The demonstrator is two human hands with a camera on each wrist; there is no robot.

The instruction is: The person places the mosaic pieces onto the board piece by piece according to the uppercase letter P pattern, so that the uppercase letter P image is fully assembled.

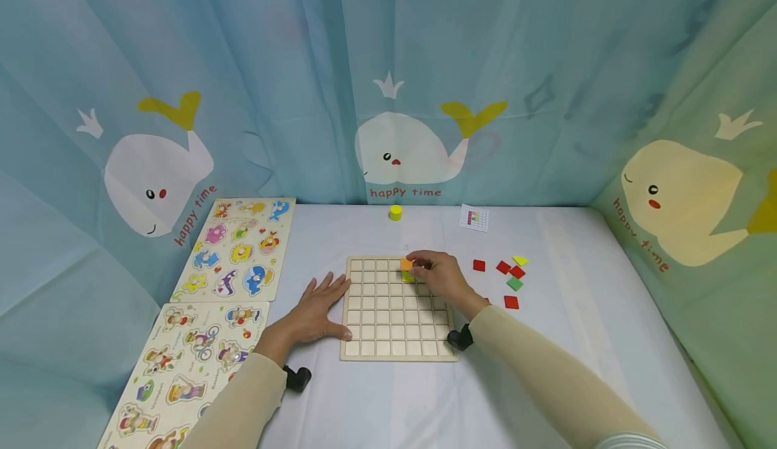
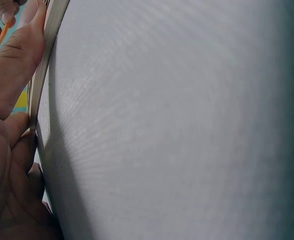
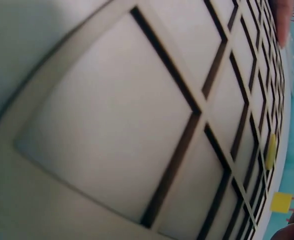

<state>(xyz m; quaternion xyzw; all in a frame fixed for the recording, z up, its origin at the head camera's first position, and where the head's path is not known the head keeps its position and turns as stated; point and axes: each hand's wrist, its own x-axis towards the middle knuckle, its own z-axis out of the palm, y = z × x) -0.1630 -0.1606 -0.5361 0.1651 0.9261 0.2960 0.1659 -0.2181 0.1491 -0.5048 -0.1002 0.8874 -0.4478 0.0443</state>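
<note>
A wooden grid board [image 1: 397, 328] lies flat on the white table in the head view. My right hand [image 1: 442, 275] pinches an orange square tile [image 1: 406, 264] over the board's far row, right of its middle. Just below that tile in this view sits a yellow-green tile [image 1: 409, 277], partly covered by the fingers. At the board's left edge my left hand [image 1: 312, 315] spreads its fingers, with thumb and fingertips against the frame. The left wrist view shows its thumb [image 2: 14, 67] along the board's side and the orange tile [image 2: 3, 34] beyond.
Right of the board lie several loose tiles: red [image 1: 512, 302], green [image 1: 514, 284] and yellow [image 1: 520, 260]. A yellow cylinder [image 1: 396, 212] and a printed card [image 1: 474, 218] are at the back. Two picture puzzle boards [image 1: 233, 250] stretch along the left, partly under the left sleeve.
</note>
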